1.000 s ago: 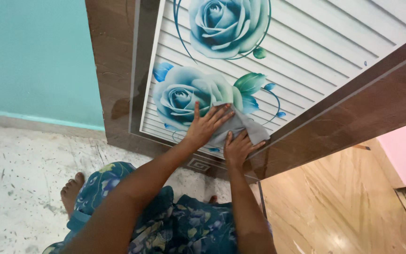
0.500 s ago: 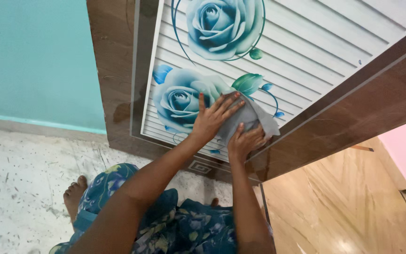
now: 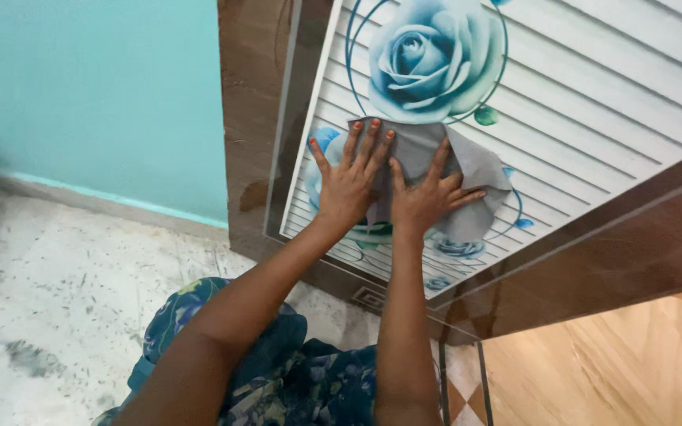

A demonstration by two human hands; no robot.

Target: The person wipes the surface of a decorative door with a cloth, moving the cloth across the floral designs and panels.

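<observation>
On the left is a smooth teal wall [image 3: 96, 95], and below it a rough, speckled grey floor [image 3: 57, 284]. Next comes the brown, shiny frame of a door [image 3: 250, 118], with a darker patch low down that could be wet.

The left hand [image 3: 349, 185] lies flat on the door, fingers spread wide, with its fingertips on the edge of a grey cloth [image 3: 467, 170]. The right hand [image 3: 428, 197] is just beside it, also flat and spread, pressing right on the cloth. Neither hand grips anything; both just push down.

The cloth is soft and a bit crumpled. It sits on the white panel [image 3: 593, 87] of the door, under a big blue rose picture [image 3: 428, 55]. The panel has long thin ridges running across it.

To wipe well here, I think both palms should stay flat and push evenly. Sliding along the ridges, not across them, should help the cloth get into the grooves.

On the right, the bottom of the door is shiny brown, and beyond it the floor [image 3: 609, 363] looks like smooth yellow wood.
</observation>
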